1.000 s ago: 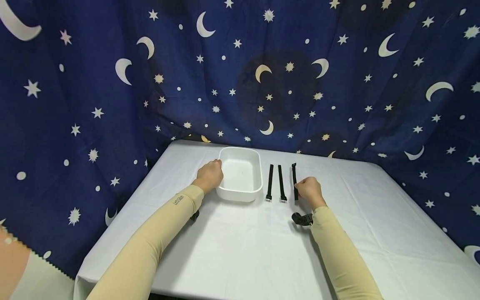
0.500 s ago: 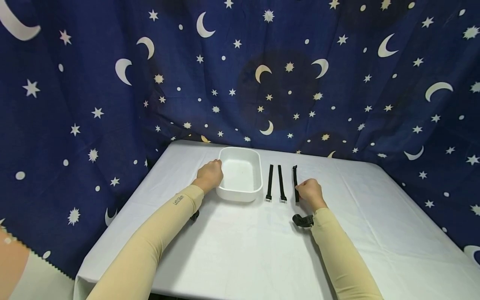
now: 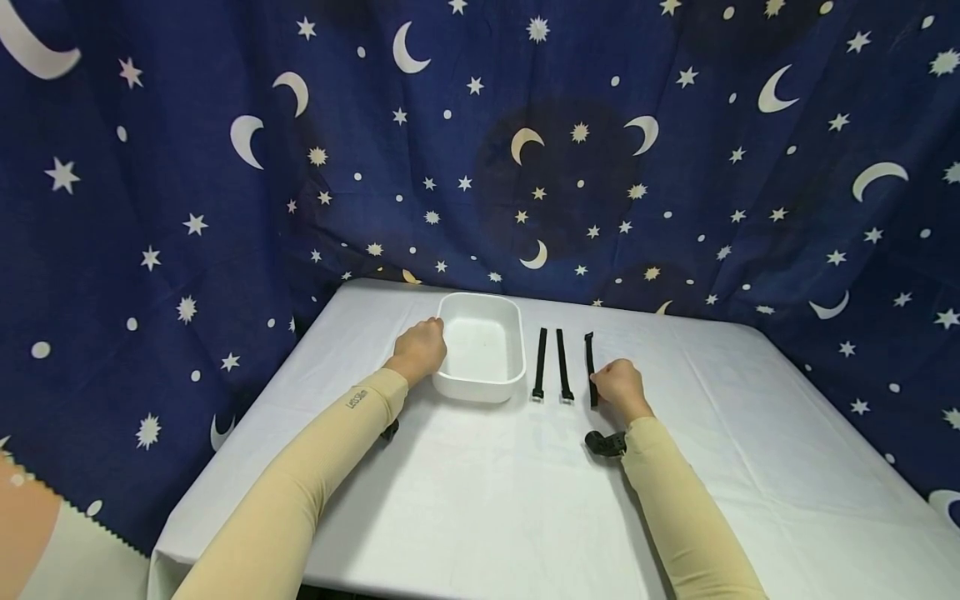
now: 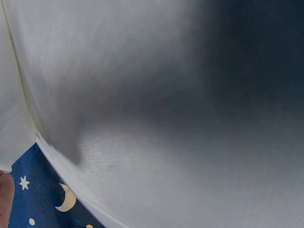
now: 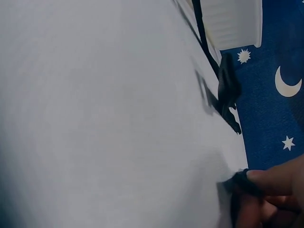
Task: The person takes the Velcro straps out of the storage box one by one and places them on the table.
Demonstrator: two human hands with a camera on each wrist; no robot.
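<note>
A white plastic tub (image 3: 482, 388) stands on the table, and my left hand (image 3: 420, 348) grips its left rim with curled fingers. In the left wrist view only a fingertip (image 4: 5, 194) shows beside the tub wall (image 4: 14, 99). My right hand (image 3: 621, 387) pinches a narrow black strap (image 3: 589, 354) near its closer end. The right wrist view shows thumb and finger (image 5: 273, 180) closed on the strap. Two more black straps, the left one (image 3: 541, 358) and the middle one (image 3: 562, 358), lie roughly parallel between tub and right hand, buckles at their near ends.
White cloth covers the table (image 3: 480, 500). A dark blue curtain (image 3: 570, 208) with moons and stars hangs behind and beside it. Black camera mounts sit under both wrists, the right one (image 3: 606, 442) showing clearly.
My right hand and the strap it pinches have shifted slightly toward me and to the right. The left hand, tub and other two straps look unmoved.
</note>
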